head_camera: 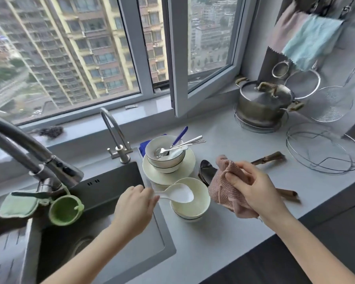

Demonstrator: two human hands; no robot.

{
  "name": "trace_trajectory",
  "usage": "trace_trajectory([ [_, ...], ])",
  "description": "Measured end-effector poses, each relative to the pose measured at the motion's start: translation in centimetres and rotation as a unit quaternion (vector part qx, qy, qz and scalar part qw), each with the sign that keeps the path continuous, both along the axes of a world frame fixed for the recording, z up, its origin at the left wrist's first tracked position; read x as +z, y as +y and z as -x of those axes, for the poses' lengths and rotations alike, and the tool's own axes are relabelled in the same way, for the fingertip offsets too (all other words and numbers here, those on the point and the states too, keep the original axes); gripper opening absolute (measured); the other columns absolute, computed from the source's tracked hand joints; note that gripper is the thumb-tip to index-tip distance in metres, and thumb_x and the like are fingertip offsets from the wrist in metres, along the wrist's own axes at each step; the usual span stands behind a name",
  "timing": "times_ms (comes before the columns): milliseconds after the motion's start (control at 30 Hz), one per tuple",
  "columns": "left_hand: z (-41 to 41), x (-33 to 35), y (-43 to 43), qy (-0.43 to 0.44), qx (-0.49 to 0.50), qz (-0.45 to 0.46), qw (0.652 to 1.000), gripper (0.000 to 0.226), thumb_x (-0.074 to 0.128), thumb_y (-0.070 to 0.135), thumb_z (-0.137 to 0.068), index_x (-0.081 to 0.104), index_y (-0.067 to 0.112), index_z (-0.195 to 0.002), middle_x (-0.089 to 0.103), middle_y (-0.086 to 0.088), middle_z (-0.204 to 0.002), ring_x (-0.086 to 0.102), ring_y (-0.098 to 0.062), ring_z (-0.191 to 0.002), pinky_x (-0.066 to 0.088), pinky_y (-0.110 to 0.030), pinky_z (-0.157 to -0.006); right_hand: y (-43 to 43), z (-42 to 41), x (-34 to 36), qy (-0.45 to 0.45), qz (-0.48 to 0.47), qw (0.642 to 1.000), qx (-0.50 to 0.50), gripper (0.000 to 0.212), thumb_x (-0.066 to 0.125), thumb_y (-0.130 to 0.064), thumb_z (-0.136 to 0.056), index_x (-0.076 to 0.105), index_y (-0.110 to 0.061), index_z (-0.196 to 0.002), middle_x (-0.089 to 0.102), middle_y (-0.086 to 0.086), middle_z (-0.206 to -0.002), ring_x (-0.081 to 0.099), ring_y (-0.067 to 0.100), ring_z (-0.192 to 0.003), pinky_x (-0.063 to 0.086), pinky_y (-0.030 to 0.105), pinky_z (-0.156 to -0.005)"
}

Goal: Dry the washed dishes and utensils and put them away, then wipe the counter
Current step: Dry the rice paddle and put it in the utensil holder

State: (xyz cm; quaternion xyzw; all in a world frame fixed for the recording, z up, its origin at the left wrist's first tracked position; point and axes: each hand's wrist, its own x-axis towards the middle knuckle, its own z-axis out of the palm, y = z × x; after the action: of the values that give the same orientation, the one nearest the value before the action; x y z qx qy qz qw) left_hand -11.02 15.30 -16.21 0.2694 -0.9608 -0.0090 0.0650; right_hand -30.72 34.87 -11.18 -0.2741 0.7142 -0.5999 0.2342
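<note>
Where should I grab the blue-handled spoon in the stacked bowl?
Pinch the blue-handled spoon by its raised handle end, coming from above on the right: the handle juts up past the bowl's rim, its head down inside.

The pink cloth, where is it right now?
In the head view, the pink cloth is bunched in the right hand, right of centre, just beside the white bowl.
</note>
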Motion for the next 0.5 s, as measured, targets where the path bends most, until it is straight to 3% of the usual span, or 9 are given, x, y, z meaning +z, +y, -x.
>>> trace_trajectory([
  [67,-0.5,1.4,0.7,0.040,0.051,-0.039,0.997,0.041,0.030,0.042,-0.090,0.062,0.020,-0.075,0.058,0.005,-0.066,0.060,-0.021,-0.065,0.039,-0.027,-0.058,-1.4,-1.1,-0.3,0.050,-0.009,0.999,0.007,0.016,0.067,-0.014,-0.086,0.065,-0.029,-0.086,0.070,-0.016,-0.080,0.063,-0.004,-0.074,0.046,0.011,-0.068],
  [133,-0.8,2.6,1.1,0.075,0.089,-0.119,0.986,0.034,0.032,0.041,-0.097,0.058,0.020,-0.093,0.061,0.006,-0.083,0.059,-0.020,-0.086,0.038,-0.030,-0.070,-3.6,-2.7,-0.9,0.142,-0.029,0.989,0.025,0.008,0.068,-0.028,-0.085,0.064,-0.035,-0.087,0.065,-0.028,-0.092,0.060,-0.008,-0.088,0.042,0.009,-0.077],
  [167,-0.9,2.9,1.3,0.092,0.095,-0.171,0.976,0.028,0.037,0.040,-0.097,0.056,0.019,-0.095,0.060,0.007,-0.084,0.058,-0.019,-0.087,0.038,-0.031,-0.073,-4.9,-3.7,-1.3,0.193,-0.052,0.979,0.047,0.010,0.065,-0.038,-0.083,0.063,-0.038,-0.093,0.061,-0.031,-0.104,0.056,-0.008,-0.098,0.039,0.010,-0.084],
  [233,-1.3,3.6,1.8,0.149,0.127,-0.258,0.946,0.021,0.049,0.034,-0.094,0.058,0.016,-0.089,0.060,0.006,-0.076,0.054,-0.019,-0.078,0.038,-0.032,-0.070,-7.3,-5.4,-2.5,0.266,-0.115,0.952,0.102,0.029,0.055,-0.056,-0.077,0.060,-0.043,-0.103,0.048,-0.020,-0.135,0.043,0.007,-0.126,0.034,0.022,-0.099],
  [300,-2.3,4.6,1.9,0.213,0.174,-0.302,0.913,0.016,0.055,0.027,-0.090,0.059,0.017,-0.078,0.055,0.006,-0.065,0.049,-0.015,-0.067,0.035,-0.032,-0.065,-9.3,-6.6,-2.7,0.251,-0.133,0.950,0.132,0.036,0.053,-0.059,-0.075,0.061,-0.042,-0.106,0.038,-0.007,-0.146,0.034,0.015,-0.134,0.034,0.030,-0.101],
  [333,-2.9,5.0,1.8,0.230,0.186,-0.311,0.903,0.016,0.057,0.025,-0.089,0.058,0.019,-0.074,0.054,0.006,-0.062,0.047,-0.012,-0.063,0.033,-0.032,-0.062,-10.1,-6.9,-2.5,0.213,-0.125,0.958,0.145,0.036,0.059,-0.054,-0.076,0.060,-0.042,-0.110,0.040,-0.006,-0.143,0.039,0.015,-0.131,0.036,0.030,-0.099],
  [433,-5.5,5.4,0.6,0.221,0.144,-0.297,0.918,0.016,0.059,0.027,-0.087,0.059,0.021,-0.072,0.055,0.006,-0.059,0.047,-0.009,-0.060,0.035,-0.031,-0.061,-12.6,-7.6,-1.5,0.113,-0.108,0.978,0.140,0.050,0.069,-0.034,-0.074,0.049,-0.038,-0.120,0.057,-0.003,-0.118,0.058,0.020,-0.106,0.048,0.036,-0.092],
  [500,-7.2,5.5,-0.3,0.214,0.129,-0.342,0.906,0.018,0.056,0.035,-0.082,0.058,0.023,-0.070,0.055,0.010,-0.056,0.046,-0.009,-0.056,0.036,-0.031,-0.059,-14.0,-8.4,-1.1,0.108,-0.108,0.981,0.120,0.041,0.070,-0.026,-0.080,0.054,-0.026,-0.117,0.063,-0.003,-0.104,0.063,0.024,-0.092,0.052,0.045,-0.085],
])
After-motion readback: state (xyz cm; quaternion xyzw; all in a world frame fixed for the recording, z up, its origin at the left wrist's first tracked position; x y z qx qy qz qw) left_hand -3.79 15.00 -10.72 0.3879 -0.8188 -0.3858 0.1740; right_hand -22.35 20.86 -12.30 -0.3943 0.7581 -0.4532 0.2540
